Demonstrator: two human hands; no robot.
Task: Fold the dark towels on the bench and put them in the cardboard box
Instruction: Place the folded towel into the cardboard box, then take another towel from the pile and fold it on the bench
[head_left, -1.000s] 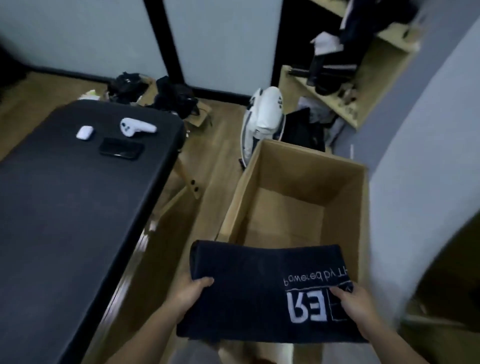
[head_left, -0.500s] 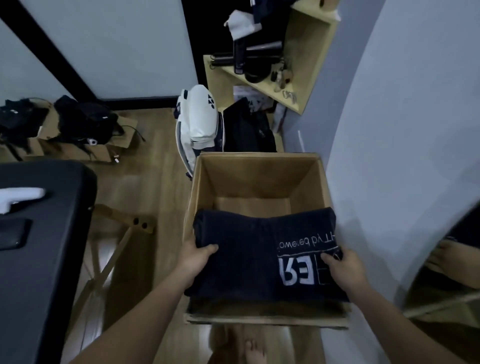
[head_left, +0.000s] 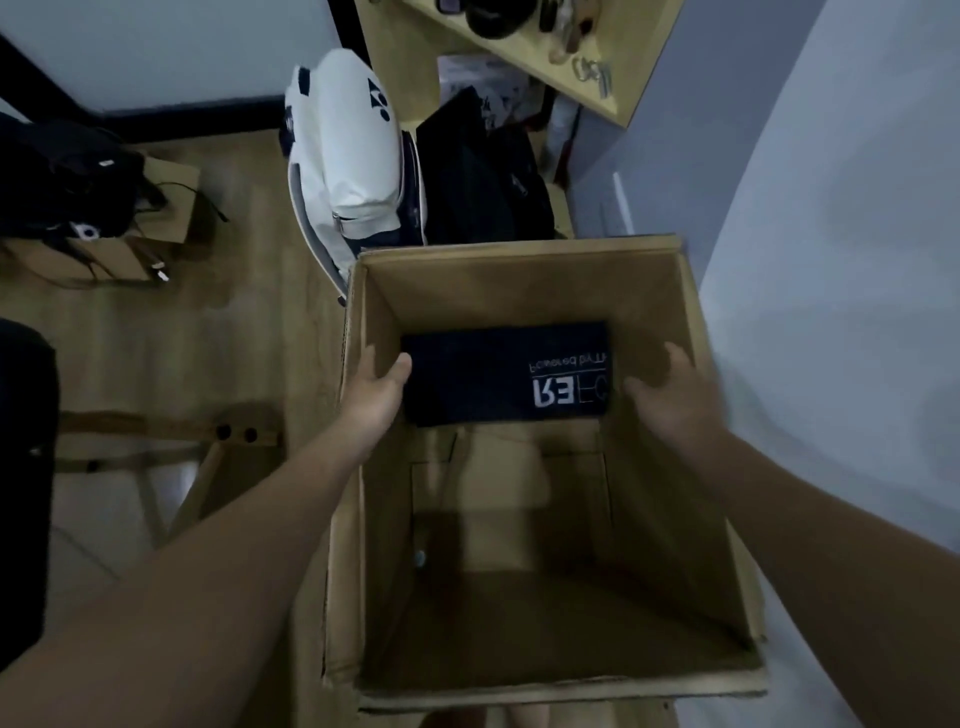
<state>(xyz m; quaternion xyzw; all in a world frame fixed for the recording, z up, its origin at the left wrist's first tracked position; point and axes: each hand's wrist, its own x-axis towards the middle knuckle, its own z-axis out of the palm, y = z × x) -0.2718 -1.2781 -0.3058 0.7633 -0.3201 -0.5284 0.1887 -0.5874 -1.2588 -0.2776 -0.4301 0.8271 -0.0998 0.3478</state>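
Note:
A folded dark towel with white lettering lies flat on the bottom of the open cardboard box, toward its far side. My left hand is inside the box at the towel's left edge, thumb touching it, fingers spread. My right hand hovers just off the towel's right edge, fingers apart and blurred, holding nothing. The black bench shows only as a corner at the far left; no other towel is in view.
A white sports bag and a dark bag lean behind the box. A wooden shelf with small items hangs above. Black bags on small cartons sit on the floor at left. A grey wall runs along the right.
Both hands carried the towel from above the box rim down to the box floor. The right hand has let go and drawn aside; the left rests at the towel's edge.

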